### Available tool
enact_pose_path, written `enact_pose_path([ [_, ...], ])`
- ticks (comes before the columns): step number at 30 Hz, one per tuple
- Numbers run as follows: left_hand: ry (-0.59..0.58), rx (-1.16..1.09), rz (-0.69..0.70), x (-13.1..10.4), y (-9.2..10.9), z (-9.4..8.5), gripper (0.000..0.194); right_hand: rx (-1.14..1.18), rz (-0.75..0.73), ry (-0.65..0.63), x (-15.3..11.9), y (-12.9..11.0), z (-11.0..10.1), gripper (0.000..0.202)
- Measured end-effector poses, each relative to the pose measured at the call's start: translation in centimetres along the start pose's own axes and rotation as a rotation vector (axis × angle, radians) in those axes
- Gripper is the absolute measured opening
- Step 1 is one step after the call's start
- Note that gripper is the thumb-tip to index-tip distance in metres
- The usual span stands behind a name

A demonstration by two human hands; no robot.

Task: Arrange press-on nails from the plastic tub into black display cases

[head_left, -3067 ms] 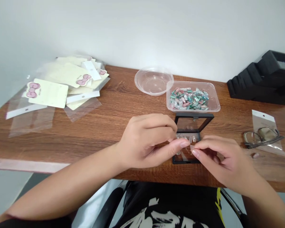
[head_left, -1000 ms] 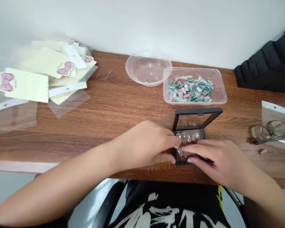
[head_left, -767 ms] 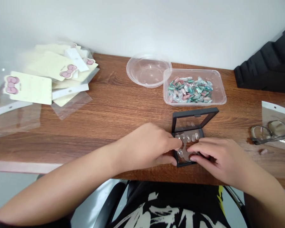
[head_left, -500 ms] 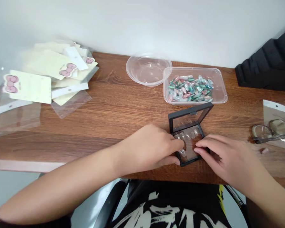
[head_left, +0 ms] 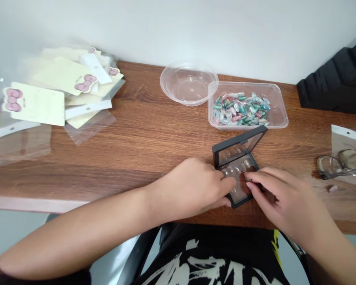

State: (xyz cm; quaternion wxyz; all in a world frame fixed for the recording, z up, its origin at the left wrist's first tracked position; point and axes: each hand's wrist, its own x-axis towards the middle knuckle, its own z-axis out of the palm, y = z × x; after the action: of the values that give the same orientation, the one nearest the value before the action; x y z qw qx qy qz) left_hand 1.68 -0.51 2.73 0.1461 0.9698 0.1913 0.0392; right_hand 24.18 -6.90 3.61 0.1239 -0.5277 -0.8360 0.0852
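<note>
Black plastic frames the small case (head_left: 241, 192), lying near the front edge of the table (head_left: 154, 130). The left hand (head_left: 200, 186) grips its left side between curled fingers (head_left: 228, 184). Thumb and forefinger of the right hand (head_left: 284, 194) nearly meet above it; whether they hold anything, I cannot tell. Clear nail-shaped pieces (head_left: 236, 169) sit inside. A clear tub (head_left: 280, 107) beyond contains teal and pink pieces (head_left: 240, 110). The case sits askew, lid (head_left: 240, 141) raised, its hinge line slanting away rightward.

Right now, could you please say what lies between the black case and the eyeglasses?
The head view shows the right hand, then wooden tabletop, between the black case and the eyeglasses.
</note>
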Motion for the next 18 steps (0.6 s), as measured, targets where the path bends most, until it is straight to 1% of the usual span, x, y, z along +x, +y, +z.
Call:
enact_pose_path([
  [3,0.001,-0.002,0.011,0.0,0.1,0.0,0.025,0.035,0.003,0.029,-0.2,-0.3,0.5,0.019],
  [5,0.004,-0.002,0.013,0.0,0.1,0.0,0.023,0.029,-0.022,0.055,-0.3,-0.4,0.7,0.018],
  [10,0.007,0.009,0.013,-0.2,0.2,0.0,0.022,-0.201,-0.12,0.199,-0.6,0.3,0.8,0.016],
  [12,0.002,0.012,0.02,-0.2,0.2,-0.1,0.02,-0.302,-0.174,0.186,-0.8,0.5,0.7,0.018],
  [14,-0.003,0.011,0.023,-0.2,0.2,-0.2,0.018,-0.39,-0.227,0.134,-1.0,0.7,0.5,0.023],
  [18,-0.015,0.008,0.01,-0.1,0.1,-0.1,0.019,-0.462,-0.278,0.033,-1.6,0.4,0.0,0.035],
])
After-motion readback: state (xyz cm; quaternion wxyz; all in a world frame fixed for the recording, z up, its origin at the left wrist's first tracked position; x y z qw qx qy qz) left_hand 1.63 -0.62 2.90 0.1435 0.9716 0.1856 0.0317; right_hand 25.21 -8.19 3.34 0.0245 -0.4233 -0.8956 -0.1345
